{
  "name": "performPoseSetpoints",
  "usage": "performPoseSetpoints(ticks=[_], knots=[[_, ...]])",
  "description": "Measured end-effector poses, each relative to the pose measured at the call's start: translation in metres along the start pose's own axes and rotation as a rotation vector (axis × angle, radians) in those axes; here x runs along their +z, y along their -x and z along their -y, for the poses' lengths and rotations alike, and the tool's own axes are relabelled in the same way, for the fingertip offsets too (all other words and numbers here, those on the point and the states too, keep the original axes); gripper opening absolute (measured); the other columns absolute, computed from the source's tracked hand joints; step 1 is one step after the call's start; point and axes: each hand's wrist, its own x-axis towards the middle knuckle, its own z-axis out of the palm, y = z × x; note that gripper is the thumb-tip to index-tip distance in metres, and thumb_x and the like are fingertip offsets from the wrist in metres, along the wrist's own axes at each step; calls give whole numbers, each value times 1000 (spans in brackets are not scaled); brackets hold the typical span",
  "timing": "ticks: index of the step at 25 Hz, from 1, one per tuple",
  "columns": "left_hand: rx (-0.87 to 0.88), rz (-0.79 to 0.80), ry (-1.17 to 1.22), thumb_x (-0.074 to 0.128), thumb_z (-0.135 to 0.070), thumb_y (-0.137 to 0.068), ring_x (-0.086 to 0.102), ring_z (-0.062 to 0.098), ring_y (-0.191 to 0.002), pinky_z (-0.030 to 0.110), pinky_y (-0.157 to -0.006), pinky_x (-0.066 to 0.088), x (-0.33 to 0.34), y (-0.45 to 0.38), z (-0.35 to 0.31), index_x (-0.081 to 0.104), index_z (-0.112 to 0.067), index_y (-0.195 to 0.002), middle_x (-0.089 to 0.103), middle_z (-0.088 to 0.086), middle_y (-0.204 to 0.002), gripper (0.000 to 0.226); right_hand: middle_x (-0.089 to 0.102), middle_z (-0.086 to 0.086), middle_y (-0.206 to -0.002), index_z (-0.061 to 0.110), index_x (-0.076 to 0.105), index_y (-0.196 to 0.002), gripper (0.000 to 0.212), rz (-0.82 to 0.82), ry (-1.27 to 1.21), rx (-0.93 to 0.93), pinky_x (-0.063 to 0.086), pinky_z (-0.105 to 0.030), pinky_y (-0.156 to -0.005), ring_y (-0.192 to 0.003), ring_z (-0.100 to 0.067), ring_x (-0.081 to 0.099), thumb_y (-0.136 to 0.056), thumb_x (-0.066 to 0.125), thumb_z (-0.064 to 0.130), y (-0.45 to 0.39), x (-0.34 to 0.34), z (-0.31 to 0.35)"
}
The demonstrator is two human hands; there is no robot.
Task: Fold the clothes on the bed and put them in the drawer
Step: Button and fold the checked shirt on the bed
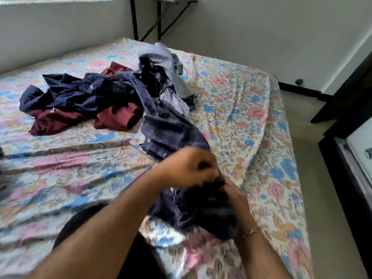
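motion blur smears both hands' fingers where they meet the checked shirt (173, 129).

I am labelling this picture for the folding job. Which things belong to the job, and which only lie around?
Job:
checked shirt, gripped by left hand and right hand
pile of clothes
bed

Lying about:
folding table
dark furniture
bracelet

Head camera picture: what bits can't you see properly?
- Left hand and right hand: motion-blurred; the finger grip on the dark plaid shirt is unclear.
- Clothes pile: tangled, so a count is impossible.
- Dark furniture: cut off by the right edge; no drawer is identifiable.
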Motion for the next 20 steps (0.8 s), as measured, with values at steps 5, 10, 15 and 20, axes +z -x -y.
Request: performPoseSetpoints(ticks=[5, 10, 15, 20], knots=[[72, 178, -171, 77, -51, -89, 63, 16, -118, 31, -98, 50, 31, 5, -36, 59, -24, -142, 66, -3, -129, 63, 68, -27, -124, 12, 63, -129, 34, -82, -208, -114, 52, -54, -99, -112, -41, 65, -95, 64, 12, 71, -29, 12], [25, -123, 24, 66, -20, -102, 67, 6, -90, 28, -79, 52, 50, 6, -82, 70, -18, -112, 73, -9, -97, 11, 63, -14, -137, 38, 42, -149, 76, 36, -63, -304, 54, -44, -103, -126, -31, 62, -89, 73, 3, 130, -58, 39], [-177, -345, 207, 63, -23, -104, 67, -1, -92, 32, -81, 56, 69, 47, -107, 71, -23, -108, 72, -16, -94, 9, 59, 20, -128, 38, 64, -130, 43, -390, 581, -554, 51, -21, -95, -120, -4, 59, -89, 78, 32, 155, -40, 30], [-127, -363, -125, 68, -24, -99, 64, 3, -95, 29, -85, 54, 106, 82, -107, 75, -26, -109, 67, -20, -101, 13, 70, 23, -103, 39, 71, -105, 25, -522, 703, -544, 56, -21, -84, -99, 1, 66, -97, 70, 15, 164, -51, -14]])
